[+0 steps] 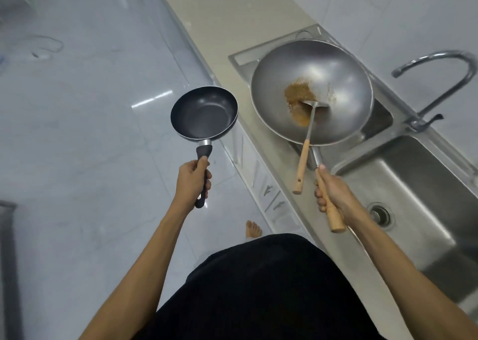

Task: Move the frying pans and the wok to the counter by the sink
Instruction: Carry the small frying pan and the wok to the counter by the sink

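My left hand (192,182) grips the black handle of a small dark non-stick frying pan (204,113), held level over the floor just left of the counter edge. My right hand (333,195) grips the wooden handle of a large grey steel wok (323,81), held above the sink's left part. Inside the wok lie brown residue (300,94) and a metal spatula with a wooden handle (302,163) that sticks out over the rim toward me.
A beige counter (232,11) runs from the sink away to the upper middle. The steel sink basin (413,184) with its drain lies at right, a curved faucet (445,81) behind it. Grey tiled floor fills the left. My bare foot (253,229) stands by the cabinet.
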Demonstrator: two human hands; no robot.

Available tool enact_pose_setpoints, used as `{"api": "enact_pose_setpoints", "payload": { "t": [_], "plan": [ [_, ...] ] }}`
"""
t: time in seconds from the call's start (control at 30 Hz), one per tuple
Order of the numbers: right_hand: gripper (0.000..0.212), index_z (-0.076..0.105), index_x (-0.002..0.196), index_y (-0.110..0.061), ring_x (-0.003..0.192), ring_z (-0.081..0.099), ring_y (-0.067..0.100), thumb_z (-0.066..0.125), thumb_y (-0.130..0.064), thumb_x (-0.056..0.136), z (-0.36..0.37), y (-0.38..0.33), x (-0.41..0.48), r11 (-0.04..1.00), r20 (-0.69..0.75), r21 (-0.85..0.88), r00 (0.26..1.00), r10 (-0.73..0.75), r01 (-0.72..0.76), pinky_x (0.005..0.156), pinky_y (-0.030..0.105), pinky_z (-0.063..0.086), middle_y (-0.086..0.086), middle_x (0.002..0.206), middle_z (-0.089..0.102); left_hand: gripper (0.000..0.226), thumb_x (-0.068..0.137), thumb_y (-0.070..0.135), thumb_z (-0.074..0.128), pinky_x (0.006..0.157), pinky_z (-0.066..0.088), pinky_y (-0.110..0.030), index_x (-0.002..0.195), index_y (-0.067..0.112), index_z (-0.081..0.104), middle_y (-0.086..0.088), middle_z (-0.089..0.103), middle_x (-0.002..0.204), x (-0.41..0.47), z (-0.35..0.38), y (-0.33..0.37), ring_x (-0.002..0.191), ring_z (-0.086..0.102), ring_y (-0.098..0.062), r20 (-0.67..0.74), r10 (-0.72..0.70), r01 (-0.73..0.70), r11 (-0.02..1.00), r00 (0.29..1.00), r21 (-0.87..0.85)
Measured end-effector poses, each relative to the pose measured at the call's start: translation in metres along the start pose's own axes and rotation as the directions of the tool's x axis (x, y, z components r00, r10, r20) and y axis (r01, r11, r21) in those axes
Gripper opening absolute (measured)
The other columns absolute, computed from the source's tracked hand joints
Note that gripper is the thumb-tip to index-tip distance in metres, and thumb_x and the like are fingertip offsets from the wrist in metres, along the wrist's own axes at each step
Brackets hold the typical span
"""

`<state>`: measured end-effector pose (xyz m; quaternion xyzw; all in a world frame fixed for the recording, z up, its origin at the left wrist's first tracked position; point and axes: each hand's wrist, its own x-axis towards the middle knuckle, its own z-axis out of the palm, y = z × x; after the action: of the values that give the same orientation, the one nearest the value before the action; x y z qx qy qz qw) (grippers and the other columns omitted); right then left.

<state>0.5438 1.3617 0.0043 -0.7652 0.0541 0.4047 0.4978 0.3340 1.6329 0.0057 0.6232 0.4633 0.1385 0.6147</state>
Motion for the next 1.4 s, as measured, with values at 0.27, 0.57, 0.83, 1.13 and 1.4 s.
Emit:
{"api": "enact_pose_setpoints", "payload": {
  "t": [0.27, 0.57, 0.83, 1.13, 1.4],
  "plan": [
    [0.048, 0.053, 0.086, -0.016, 0.038, 0.045, 0.013, 0.048, -0.062, 0.099, 0.047, -0.104, 0.102, 0.997, -0.046, 0.062, 0.998, 0.042, -0.039, 0.036, 0.024, 0.040, 0.000, 0.054, 0.052, 0.039, 0.098, 0.033, 0.052, 0.035, 0.043, -0.028, 0.097, -0.004, 0.064, 0.007, 0.061, 0.054, 0.101, -0.034, 0.031, 0.038, 0.051, -0.012, -0.055, -0.059, 0.060, 0.998, 0.997, 0.020],
    [0.048, 0.052, 0.080, -0.020, 0.035, 0.044, 0.011, 0.049, -0.064, 0.097, 0.124, -0.176, 0.193, 0.965, -0.159, 0.252, 0.980, 0.121, -0.078, 0.034, 0.021, 0.038, -0.002, 0.050, 0.050, 0.036, 0.099, 0.028, 0.056, 0.038, 0.044, -0.028, 0.090, -0.006, 0.063, 0.007, 0.060, 0.052, 0.246, -0.086, 0.070, 0.038, 0.051, -0.011, 0.035, -0.070, 0.067, 0.996, 0.997, 0.061],
    [0.044, 0.050, 0.089, -0.018, 0.034, 0.042, 0.010, 0.046, -0.061, 0.100, 0.207, -0.219, 0.225, 0.911, -0.293, 0.408, 0.938, 0.187, -0.054, 0.033, 0.021, 0.037, 0.000, 0.052, 0.048, 0.035, 0.099, 0.028, 0.055, 0.039, 0.045, -0.029, 0.089, -0.004, 0.062, 0.004, 0.060, 0.056, 0.385, -0.170, 0.130, 0.039, 0.052, -0.012, 0.234, 0.003, -0.054, 0.976, 0.972, 0.210],
    [0.050, 0.054, 0.089, -0.016, 0.040, 0.043, 0.014, 0.044, -0.064, 0.099, 0.255, -0.231, 0.246, 0.873, -0.363, 0.480, 0.887, 0.286, -0.085, 0.038, 0.024, 0.038, 0.000, 0.055, 0.052, 0.031, 0.098, 0.029, 0.055, 0.041, 0.046, -0.027, 0.075, 0.008, 0.058, 0.000, 0.057, 0.054, 0.519, -0.129, 0.179, 0.041, 0.051, -0.012, 0.394, -0.035, -0.082, 0.958, 0.919, 0.276],
    [0.057, 0.053, 0.083, -0.014, 0.039, 0.039, 0.017, 0.052, -0.070, 0.092, 0.256, -0.252, 0.272, 0.827, -0.386, 0.557, 0.859, 0.337, -0.075, 0.041, 0.025, 0.037, 0.005, 0.056, 0.050, 0.032, 0.099, 0.028, 0.056, 0.038, 0.042, -0.026, 0.073, 0.009, 0.056, 0.003, 0.055, 0.051, 0.633, -0.026, 0.235, 0.040, 0.049, -0.013, 0.571, -0.079, -0.164, 0.918, 0.817, 0.361]
  ]
}}
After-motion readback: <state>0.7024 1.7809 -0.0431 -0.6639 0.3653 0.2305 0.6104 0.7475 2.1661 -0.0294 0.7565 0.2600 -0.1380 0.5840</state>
